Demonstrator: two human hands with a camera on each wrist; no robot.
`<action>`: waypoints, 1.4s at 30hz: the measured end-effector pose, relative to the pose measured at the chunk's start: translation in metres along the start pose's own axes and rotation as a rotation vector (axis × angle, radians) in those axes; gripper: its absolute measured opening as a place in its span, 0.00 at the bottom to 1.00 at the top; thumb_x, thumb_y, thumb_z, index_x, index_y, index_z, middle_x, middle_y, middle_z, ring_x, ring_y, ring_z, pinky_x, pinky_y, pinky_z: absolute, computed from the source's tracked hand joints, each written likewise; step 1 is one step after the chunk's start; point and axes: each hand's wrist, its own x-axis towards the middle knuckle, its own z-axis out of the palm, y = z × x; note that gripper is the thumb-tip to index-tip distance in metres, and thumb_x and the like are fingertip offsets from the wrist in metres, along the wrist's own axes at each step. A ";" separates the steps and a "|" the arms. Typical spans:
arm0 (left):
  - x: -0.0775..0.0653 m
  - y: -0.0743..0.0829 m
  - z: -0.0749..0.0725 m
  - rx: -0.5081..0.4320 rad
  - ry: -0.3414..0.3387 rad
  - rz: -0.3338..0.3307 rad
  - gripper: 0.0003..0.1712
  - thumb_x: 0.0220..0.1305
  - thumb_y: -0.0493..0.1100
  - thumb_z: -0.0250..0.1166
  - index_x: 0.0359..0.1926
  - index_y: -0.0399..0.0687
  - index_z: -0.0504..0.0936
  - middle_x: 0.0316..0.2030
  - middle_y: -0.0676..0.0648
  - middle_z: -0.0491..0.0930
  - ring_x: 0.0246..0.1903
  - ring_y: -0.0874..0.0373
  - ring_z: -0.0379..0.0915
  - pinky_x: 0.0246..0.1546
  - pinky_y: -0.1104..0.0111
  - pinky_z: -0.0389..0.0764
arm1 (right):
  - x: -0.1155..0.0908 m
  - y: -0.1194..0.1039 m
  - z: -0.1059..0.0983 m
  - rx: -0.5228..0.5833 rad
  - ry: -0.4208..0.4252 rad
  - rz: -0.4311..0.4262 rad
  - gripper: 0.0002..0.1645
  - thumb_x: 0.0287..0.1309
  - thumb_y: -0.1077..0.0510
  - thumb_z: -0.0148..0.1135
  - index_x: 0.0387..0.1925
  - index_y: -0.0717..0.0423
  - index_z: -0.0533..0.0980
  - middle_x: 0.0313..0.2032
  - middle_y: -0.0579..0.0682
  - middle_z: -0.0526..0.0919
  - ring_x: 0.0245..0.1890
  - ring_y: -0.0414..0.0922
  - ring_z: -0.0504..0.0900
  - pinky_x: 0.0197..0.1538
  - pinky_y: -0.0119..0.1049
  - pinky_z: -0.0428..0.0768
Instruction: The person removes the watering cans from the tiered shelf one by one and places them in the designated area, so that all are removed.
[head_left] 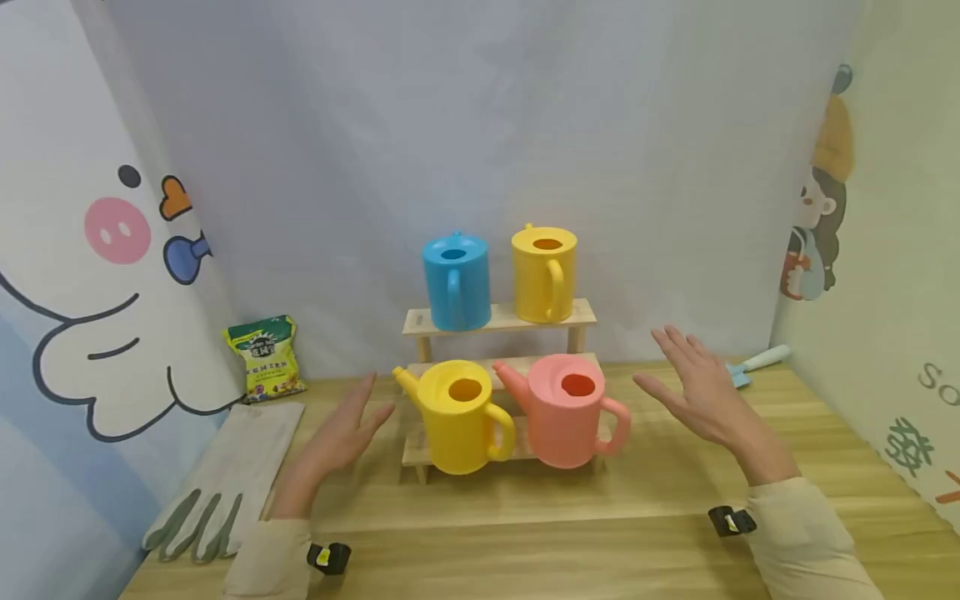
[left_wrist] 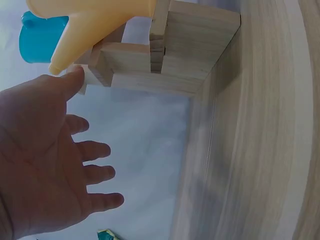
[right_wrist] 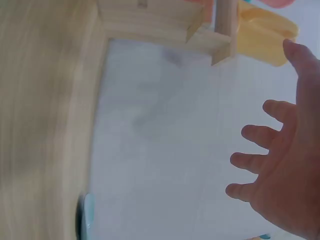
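Observation:
My left hand (head_left: 340, 435) hovers over the table to the left of a wooden tiered stand (head_left: 501, 320), its fingers extended and holding nothing. On the stand's right side, my right hand (head_left: 701, 390) is also spread and holds nothing. Nearest the left hand is a yellow watering can (head_left: 453, 425) on the lower front of the stand, spout to the left. Beside it a pink watering can (head_left: 564, 417) has its handle toward the right hand. On the top shelf sit a blue watering can (head_left: 459, 287) and another yellow watering can (head_left: 542, 275), handles facing me.
At the left, a green-and-yellow packet (head_left: 268, 360) stands against the curtain, with grey-white gloves (head_left: 225, 475) lying before it. A small trowel (head_left: 765, 360) with a pale handle lies at the back right. Printed curtains (head_left: 480, 125) enclose the wooden table (head_left: 525, 550).

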 end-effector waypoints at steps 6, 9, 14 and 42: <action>0.003 -0.004 0.006 -0.137 0.015 -0.015 0.42 0.80 0.55 0.46 0.79 0.36 0.40 0.76 0.30 0.45 0.74 0.34 0.41 0.74 0.41 0.46 | 0.000 -0.014 0.001 0.152 0.006 -0.081 0.44 0.72 0.45 0.56 0.78 0.59 0.51 0.76 0.65 0.51 0.74 0.67 0.49 0.70 0.73 0.52; 0.007 -0.003 0.009 -0.283 0.016 -0.005 0.42 0.80 0.56 0.47 0.80 0.42 0.39 0.76 0.32 0.47 0.74 0.36 0.43 0.73 0.42 0.50 | 0.000 -0.018 0.004 0.255 -0.018 -0.106 0.42 0.74 0.49 0.55 0.79 0.57 0.50 0.76 0.63 0.53 0.74 0.65 0.51 0.70 0.71 0.56; 0.014 0.002 0.016 -0.499 0.014 0.029 0.41 0.81 0.51 0.48 0.80 0.42 0.38 0.75 0.31 0.48 0.74 0.37 0.47 0.73 0.45 0.54 | -0.001 -0.023 0.013 0.328 -0.039 -0.139 0.39 0.74 0.52 0.55 0.78 0.56 0.53 0.74 0.62 0.57 0.71 0.65 0.59 0.68 0.70 0.61; 0.019 0.007 0.037 -0.804 0.028 -0.005 0.30 0.81 0.45 0.48 0.76 0.39 0.57 0.73 0.37 0.60 0.70 0.43 0.59 0.69 0.55 0.67 | 0.004 -0.039 0.029 0.373 0.165 -0.495 0.44 0.39 0.67 0.83 0.62 0.66 0.75 0.45 0.52 0.87 0.39 0.48 0.87 0.50 0.33 0.84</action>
